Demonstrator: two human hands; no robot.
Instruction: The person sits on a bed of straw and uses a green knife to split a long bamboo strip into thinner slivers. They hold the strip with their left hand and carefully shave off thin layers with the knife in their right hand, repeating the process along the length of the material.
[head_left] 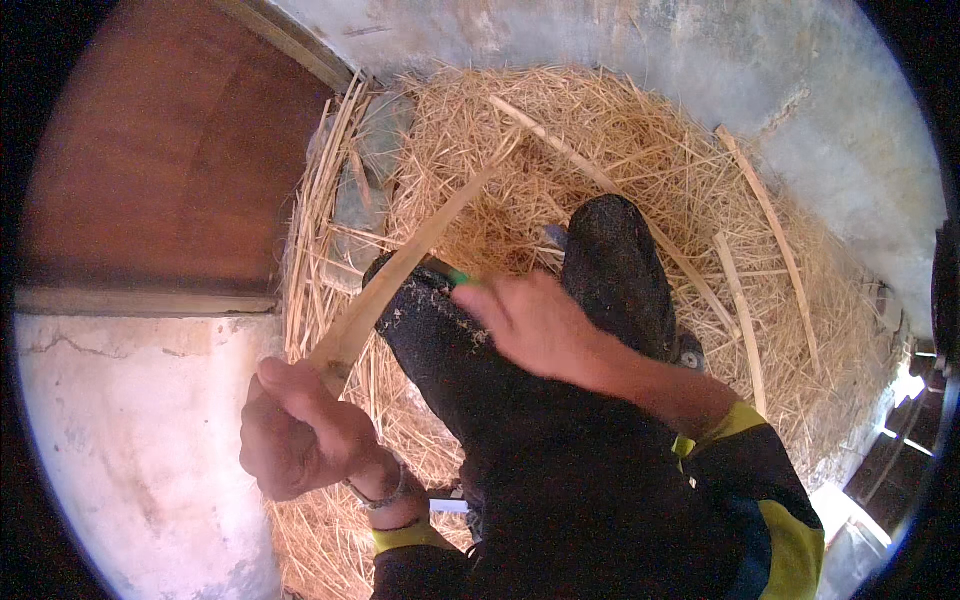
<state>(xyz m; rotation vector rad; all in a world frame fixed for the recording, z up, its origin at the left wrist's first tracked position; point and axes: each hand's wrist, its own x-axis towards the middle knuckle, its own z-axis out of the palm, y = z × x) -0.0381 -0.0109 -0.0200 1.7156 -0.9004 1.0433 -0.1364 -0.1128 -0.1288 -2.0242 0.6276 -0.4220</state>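
Over a straw-like heap of shavings (465,110) in the head view, the person's left hand (305,430) is closed in a fist around the lower, wider end of a pale wooden strip (413,257). From there the strip slants up and away to the right, crossing in front of the left knee and narrowing toward its far end above the shavings.

The right hand (530,325), slightly blurred, has its fingers curled round a green-handled tool (460,278) just beside the strip, over the left thigh. A dark part of the tool points toward the strip; whether they touch cannot be told.

Pale bits cling to the dark trousers (530,430). Beyond the right knee, two more slats (770,230) lie on the heap, and thin sticks (318,220) are bunched at its left edge, near a reddish-brown panel (160,170). Stained plaster walls (640,40) stand behind and at left.
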